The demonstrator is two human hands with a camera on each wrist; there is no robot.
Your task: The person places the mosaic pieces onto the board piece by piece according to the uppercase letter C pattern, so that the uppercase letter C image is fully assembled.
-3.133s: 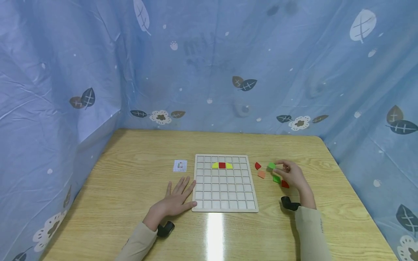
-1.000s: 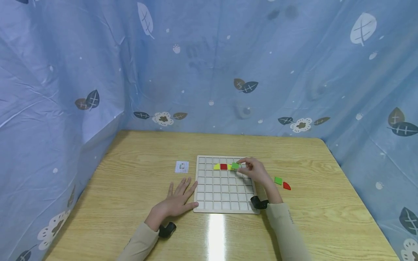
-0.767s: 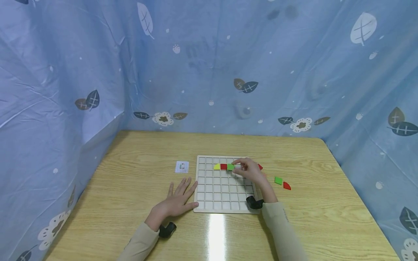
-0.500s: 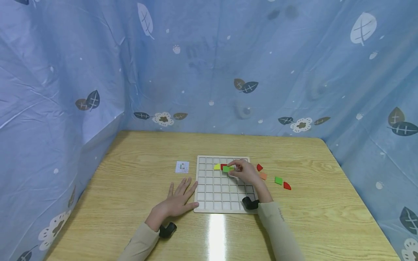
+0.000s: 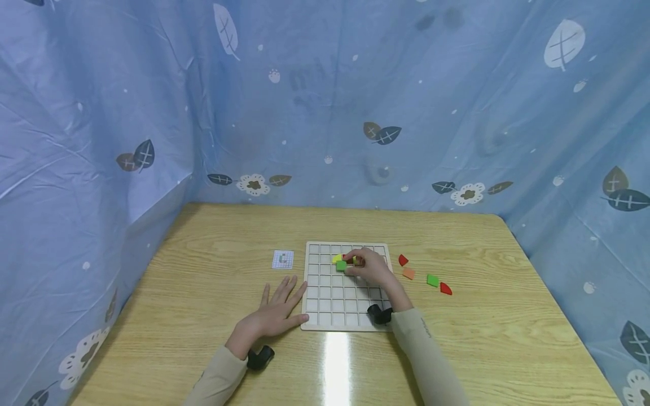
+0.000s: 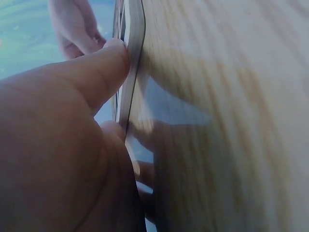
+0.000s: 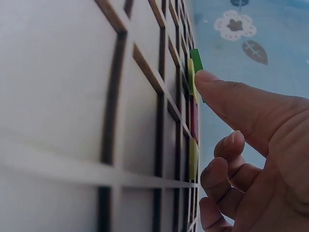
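Now, lower centre, the right hand (image 5: 370, 268) pinches a green tile (image 5: 341, 265) above the grid board (image 5: 337, 306); lower left, the left hand (image 5: 272, 316) splays wide.

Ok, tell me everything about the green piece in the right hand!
The green piece is flat, thin and roughly square, a plain bright green. I can't tell whether it's wood or plastic. The right hand pinches it at one side, hiding a bit. It's held just above the pale gridded board, not set in a cell, close to a yellow piece.
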